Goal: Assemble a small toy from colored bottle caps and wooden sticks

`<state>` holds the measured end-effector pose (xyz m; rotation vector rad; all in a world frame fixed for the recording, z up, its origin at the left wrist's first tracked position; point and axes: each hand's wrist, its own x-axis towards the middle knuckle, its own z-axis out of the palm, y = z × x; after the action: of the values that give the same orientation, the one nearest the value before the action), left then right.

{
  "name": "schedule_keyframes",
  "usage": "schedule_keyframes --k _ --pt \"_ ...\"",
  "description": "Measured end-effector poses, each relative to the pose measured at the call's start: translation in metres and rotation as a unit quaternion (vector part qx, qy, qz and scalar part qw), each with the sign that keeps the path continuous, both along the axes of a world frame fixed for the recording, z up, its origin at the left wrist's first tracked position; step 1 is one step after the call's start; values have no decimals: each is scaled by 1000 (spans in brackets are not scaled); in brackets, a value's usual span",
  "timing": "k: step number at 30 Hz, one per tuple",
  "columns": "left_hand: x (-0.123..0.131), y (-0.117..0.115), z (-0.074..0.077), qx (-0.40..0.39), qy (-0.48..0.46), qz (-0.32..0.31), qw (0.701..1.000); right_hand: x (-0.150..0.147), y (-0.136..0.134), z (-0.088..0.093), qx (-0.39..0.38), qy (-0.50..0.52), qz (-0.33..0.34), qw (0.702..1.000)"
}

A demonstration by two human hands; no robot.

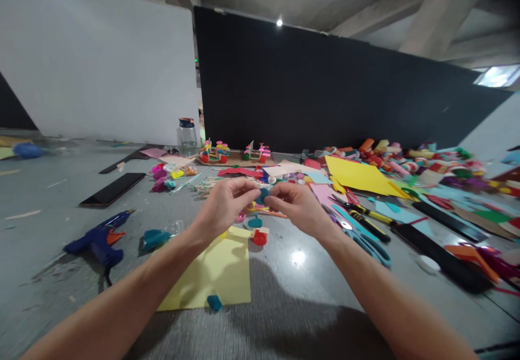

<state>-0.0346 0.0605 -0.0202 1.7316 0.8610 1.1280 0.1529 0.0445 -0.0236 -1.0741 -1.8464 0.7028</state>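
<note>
Between my left hand (225, 205) and my right hand (296, 205) is a small dark blue disc (264, 194), seemingly of modelling clay. Thumb and fingertips of each hand pinch it at its two sides, above the table. Just below lies a flat teal oval piece (255, 223). Nearer to me, a small red and cream piece (260, 236) stands at the corner of a yellow paper sheet (219, 273). A lump of blue clay (214, 302) rests at the sheet's near edge. Some small colourful parts behind my fingers are partly hidden.
Left lie a blue glue gun (99, 238), a black phone (112, 189) and a teal clay packet (156, 239). Right are scissors (368, 246), a cutter knife (368, 224) and yellow paper (357, 175). Small toy-like models (215, 152) and a bottle (187, 135) stand behind.
</note>
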Motion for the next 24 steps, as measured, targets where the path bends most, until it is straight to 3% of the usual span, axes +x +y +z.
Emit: schedule_keyframes --k 5,13,18,24 --pt "3 -3 2 -10 -34 15 999 -2 0 0 -16 22 -7 1000" --pt "0 1 -5 9 -2 9 1000 -1 0 0 -32 12 24 999" --pt "3 1 -6 -29 -36 35 998 -5 -1 0 -10 19 0 1000" --pt "3 1 -4 -31 -32 -6 999 -4 -1 0 -20 8 15 1000"
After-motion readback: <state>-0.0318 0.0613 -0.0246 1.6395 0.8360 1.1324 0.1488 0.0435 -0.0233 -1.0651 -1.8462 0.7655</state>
